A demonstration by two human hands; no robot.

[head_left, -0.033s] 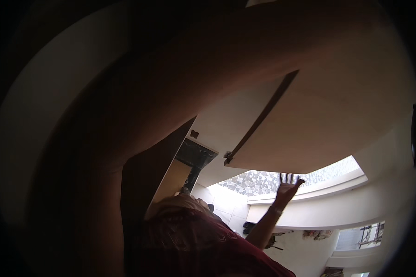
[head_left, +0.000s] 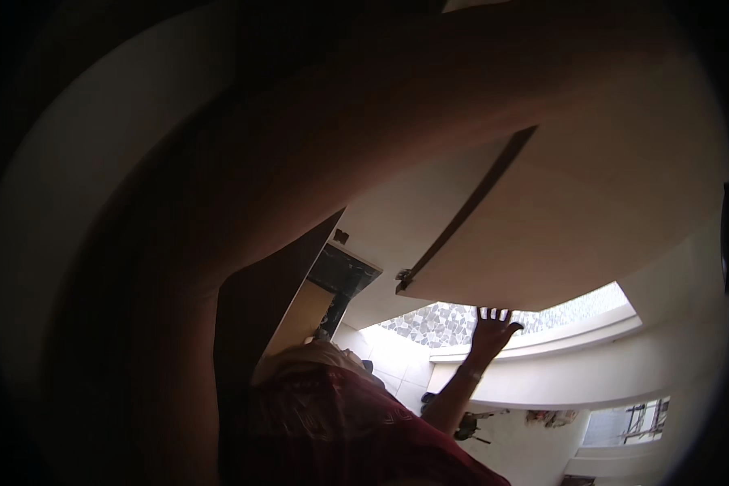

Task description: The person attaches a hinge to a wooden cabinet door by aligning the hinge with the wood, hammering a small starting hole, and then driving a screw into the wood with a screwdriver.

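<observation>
My left arm (head_left: 316, 154) fills much of the view, dark and close, rising from the lower left, bending, and crossing toward the upper right. Its hand does not show. Lower down, my right hand (head_left: 492, 330) is stretched out with the fingers spread and nothing in it. A thin band circles its wrist. The fingertips are at the lower edge of a large pale panel (head_left: 559, 219); whether they touch it I cannot tell. The panel has a dark strip along one side, with a small dark fitting (head_left: 404, 279) at the corner. My maroon shirt (head_left: 340, 421) lies below.
Left of the panel stands a dark brown board (head_left: 279, 283), beside a black marbled surface (head_left: 344, 271). Beyond my right hand, a bright opening shows a stone-patterned surface (head_left: 425, 322). A curved white ledge (head_left: 543, 385) runs below it, and a window (head_left: 628, 421) is at the lower right.
My right hand has shifted slightly left and its fingers remain spread. The panel and surroundings have moved a little in the view. My left arm looks nearly the same.
</observation>
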